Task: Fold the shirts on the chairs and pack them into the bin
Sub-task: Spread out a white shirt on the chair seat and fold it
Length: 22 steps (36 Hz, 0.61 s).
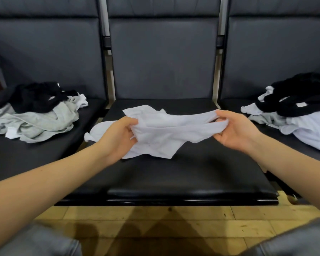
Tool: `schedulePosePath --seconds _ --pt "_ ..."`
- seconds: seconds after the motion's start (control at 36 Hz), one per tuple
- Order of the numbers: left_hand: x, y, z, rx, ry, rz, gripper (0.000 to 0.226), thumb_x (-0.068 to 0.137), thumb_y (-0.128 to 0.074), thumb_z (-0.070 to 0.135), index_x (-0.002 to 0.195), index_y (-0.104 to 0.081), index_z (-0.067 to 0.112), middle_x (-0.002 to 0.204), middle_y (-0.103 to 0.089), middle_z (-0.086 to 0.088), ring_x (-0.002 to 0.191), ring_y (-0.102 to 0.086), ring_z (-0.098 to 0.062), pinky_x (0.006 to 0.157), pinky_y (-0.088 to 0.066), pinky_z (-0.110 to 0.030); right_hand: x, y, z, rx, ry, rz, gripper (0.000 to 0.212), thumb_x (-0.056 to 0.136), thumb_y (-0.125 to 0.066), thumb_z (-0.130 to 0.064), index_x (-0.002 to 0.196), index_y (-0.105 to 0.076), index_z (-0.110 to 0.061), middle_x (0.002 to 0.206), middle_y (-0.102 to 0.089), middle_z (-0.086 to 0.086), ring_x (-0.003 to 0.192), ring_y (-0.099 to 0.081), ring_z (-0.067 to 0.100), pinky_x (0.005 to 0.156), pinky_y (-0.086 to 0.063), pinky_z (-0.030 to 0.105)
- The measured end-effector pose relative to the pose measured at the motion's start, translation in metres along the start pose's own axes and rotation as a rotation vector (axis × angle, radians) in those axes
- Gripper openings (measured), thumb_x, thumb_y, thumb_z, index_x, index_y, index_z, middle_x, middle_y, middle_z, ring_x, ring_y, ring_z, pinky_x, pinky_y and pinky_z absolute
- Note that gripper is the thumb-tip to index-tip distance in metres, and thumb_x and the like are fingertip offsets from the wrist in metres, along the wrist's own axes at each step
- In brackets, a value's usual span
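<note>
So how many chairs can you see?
3 chairs in a row: the left chair holds a pile of clothes, the middle chair has the white shirt both hands hold, and the right chair holds another pile. More may sit outside the picture.

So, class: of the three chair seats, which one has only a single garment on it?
The middle seat: only the white shirt lies there, gripped by the left hand and right hand. The left pile and right pile mix several garments.

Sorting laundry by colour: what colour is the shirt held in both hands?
White shirt, plain, gripped by both hands; shows best in the head view.
</note>
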<state>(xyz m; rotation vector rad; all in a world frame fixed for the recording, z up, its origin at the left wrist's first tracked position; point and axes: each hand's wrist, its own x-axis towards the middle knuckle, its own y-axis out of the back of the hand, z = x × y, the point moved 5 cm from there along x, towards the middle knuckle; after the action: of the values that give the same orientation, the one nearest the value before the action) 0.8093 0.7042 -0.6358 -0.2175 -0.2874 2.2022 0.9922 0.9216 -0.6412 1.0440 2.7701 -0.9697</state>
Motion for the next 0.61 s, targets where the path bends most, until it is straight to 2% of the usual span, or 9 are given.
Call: schedulePosePath --seconds 0.06,0.14,0.25,0.31,0.36,0.42,0.47,0.56,0.61 --pt "-0.003 -0.005 -0.005 0.024 0.078 -0.095 0.030 0.095 -0.041 0.016 0.116 -0.062 0.012 0.111 -0.072 -0.004 0.099 -0.068 -0.017 0.086 -0.051 -0.031 0.001 0.003 0.005 -0.059 -0.038 0.048 0.011 0.093 -0.059 -0.018 0.084 -0.057 -0.014 0.051 -0.040 -0.006 0.049 -0.049 0.007 0.054 -0.055 0.023" --pt "-0.003 -0.006 -0.015 0.098 0.154 -0.148 0.036 0.090 -0.055 0.027 0.125 -0.059 0.019 0.118 -0.070 -0.002 0.109 -0.066 -0.018 0.086 -0.053 -0.033 -0.004 -0.001 0.013 -0.211 -0.116 0.073 0.023 0.093 -0.061 -0.026 0.074 -0.055 -0.014 0.042 -0.036 -0.006 0.035 -0.044 0.007 0.040 -0.046 0.019" --pt "-0.002 0.004 -0.024 0.399 0.174 -0.053 0.027 0.092 -0.060 0.030 0.116 -0.065 0.017 0.109 -0.073 -0.002 0.106 -0.067 -0.025 0.081 -0.054 -0.032 -0.004 -0.001 0.026 -0.391 -0.256 0.075 0.038 0.087 -0.067 -0.039 0.061 -0.049 -0.018 0.047 -0.039 -0.006 0.039 -0.043 0.010 0.046 -0.045 0.024" --pt "-0.002 0.009 -0.018 0.503 0.103 0.057 0.025 0.094 -0.057 0.033 0.109 -0.067 0.015 0.102 -0.072 -0.003 0.095 -0.067 -0.021 0.063 -0.053 -0.019 -0.003 0.001 0.028 -0.396 -0.282 0.088 0.045 0.086 -0.067 -0.040 0.054 -0.044 -0.019 0.047 -0.039 -0.006 0.040 -0.042 0.011 0.052 -0.043 0.026" --pt "-0.002 0.013 -0.005 0.570 -0.032 0.178 0.025 0.098 -0.049 0.035 0.106 -0.064 0.017 0.095 -0.066 0.003 0.087 -0.061 -0.010 0.049 -0.043 -0.007 -0.002 0.003 0.028 -0.346 -0.279 0.089 0.047 0.086 -0.066 -0.040 0.051 -0.041 -0.020 0.047 -0.038 -0.006 0.040 -0.041 0.010 0.052 -0.043 0.026" --pt "0.000 0.017 0.010 0.658 -0.170 0.251 0.025 0.100 -0.043 0.034 0.100 -0.064 0.020 0.091 -0.063 0.009 0.086 -0.058 -0.004 0.058 -0.041 -0.009 0.000 0.003 0.027 -0.282 -0.263 0.082 0.047 0.086 -0.066 -0.039 0.053 -0.039 -0.021 0.049 -0.036 -0.007 0.041 -0.042 0.010 0.050 -0.045 0.025" --pt "-0.001 0.018 0.022 0.659 -0.237 0.239 0.023 0.100 -0.043 0.032 0.091 -0.063 0.025 0.092 -0.065 0.010 0.088 -0.061 -0.006 0.069 -0.043 -0.019 0.001 0.004 0.026 -0.248 -0.247 0.092 0.047 0.087 -0.066 -0.038 0.054 -0.036 -0.022 0.048 -0.036 -0.007 0.041 -0.045 0.010 0.050 -0.048 0.024" --pt "-0.003 0.024 0.034 0.610 -0.301 0.275 0.022 0.100 -0.044 0.030 0.090 -0.062 0.021 0.095 -0.066 0.006 0.089 -0.061 -0.009 0.073 -0.046 -0.025 0.003 0.006 0.030 -0.266 -0.232 0.140 0.047 0.090 -0.063 -0.034 0.056 -0.032 -0.022 0.044 -0.039 -0.007 0.039 -0.049 0.009 0.048 -0.048 0.023" --pt "-0.003 0.029 0.039 0.583 -0.308 0.309 0.024 0.100 -0.045 0.030 0.096 -0.063 0.014 0.099 -0.066 -0.004 0.089 -0.061 -0.013 0.078 -0.051 -0.030 0.005 0.008 0.036 -0.313 -0.222 0.169 0.043 0.090 -0.063 -0.032 0.060 -0.035 -0.022 0.043 -0.041 -0.008 0.038 -0.050 0.008 0.049 -0.046 0.025"
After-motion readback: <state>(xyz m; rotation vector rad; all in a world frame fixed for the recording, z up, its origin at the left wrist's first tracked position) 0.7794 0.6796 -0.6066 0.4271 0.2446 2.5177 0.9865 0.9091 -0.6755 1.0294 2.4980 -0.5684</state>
